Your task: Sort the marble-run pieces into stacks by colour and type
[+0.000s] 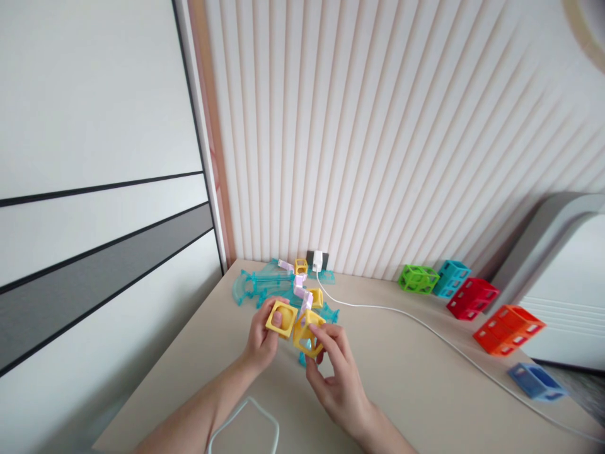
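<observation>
My left hand [263, 337] grips a yellow cube block [287, 325] with a round hollow in its face, the thumb resting in the hollow. Close on its right, my right hand [338, 372] pinches a second yellow cube block [302, 340], an open-sided one. The two blocks sit side by side, almost touching; whether they are joined I cannot tell. Behind them on the table lie translucent teal track pieces [265, 287], lilac connector pieces [299, 287] and two more yellow blocks, one near the back [301, 266] and one nearer [317, 297]. My hands partly hide these parts.
A white charger [318, 260] sits in a wall socket, its cable [401, 310] crossing the table [397, 372]. Along the right edge stand green [418, 279], teal [451, 278], red [471, 299], orange [508, 329] and blue [537, 381] blocks. A pale cord loop [265, 411] hangs at the bottom.
</observation>
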Demonstrator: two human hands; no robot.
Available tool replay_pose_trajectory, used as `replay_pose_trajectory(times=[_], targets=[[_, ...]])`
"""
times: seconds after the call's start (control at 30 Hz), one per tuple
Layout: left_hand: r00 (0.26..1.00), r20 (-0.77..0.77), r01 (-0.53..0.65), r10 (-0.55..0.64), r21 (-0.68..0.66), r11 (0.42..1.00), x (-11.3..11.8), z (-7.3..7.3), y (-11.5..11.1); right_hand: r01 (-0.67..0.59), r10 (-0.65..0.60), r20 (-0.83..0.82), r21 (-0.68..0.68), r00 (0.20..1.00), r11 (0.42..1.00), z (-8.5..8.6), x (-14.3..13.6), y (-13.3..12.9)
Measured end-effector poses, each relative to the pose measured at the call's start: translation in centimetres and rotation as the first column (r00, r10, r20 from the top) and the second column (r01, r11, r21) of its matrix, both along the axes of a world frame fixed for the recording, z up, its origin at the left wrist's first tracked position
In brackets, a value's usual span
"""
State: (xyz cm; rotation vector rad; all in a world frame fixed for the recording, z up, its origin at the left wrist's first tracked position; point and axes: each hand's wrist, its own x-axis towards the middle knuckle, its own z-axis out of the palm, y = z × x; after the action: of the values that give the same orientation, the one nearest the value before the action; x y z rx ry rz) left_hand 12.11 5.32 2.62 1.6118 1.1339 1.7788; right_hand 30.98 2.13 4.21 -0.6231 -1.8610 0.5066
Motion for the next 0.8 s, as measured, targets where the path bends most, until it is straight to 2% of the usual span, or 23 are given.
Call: replay_pose_trajectory(times=[0.17,0.33,0.43,0.63,0.8], targets=[[1.0,0.0,0.005,-0.005,0.004,1.0,0.2,0.2,-0.1,0.082,-0.087,0.058,0.082,0.995,0.993,-0.8,0.0,0.4],[0.998,-0.012,0.066,-0.066,0.022,0.998,0.2,-0.1,0.0,0.124,-0.204,0.238,0.313,0.949,0.942,-1.1,0.3,0.7],[0.997,-0.018,0.075,-0.075,0.02,0.997,0.2,-0.4,0.2,0.127,-0.252,0.295,0.385,0.922,0.914,-0.7,0.5,0.7],[0.997,0.03,0.065,-0.065,-0.002,0.998,0.3,-0.4,0.2,0.149,-0.289,0.293,0.419,0.912,0.896,-0.9,0.6,0.4],[0.996,0.038,0.078,-0.08,0.049,0.996,0.3,-0.1,0.1,0.244,-0.305,0.176,0.301,0.936,0.922,-1.3,0.6,0.1]])
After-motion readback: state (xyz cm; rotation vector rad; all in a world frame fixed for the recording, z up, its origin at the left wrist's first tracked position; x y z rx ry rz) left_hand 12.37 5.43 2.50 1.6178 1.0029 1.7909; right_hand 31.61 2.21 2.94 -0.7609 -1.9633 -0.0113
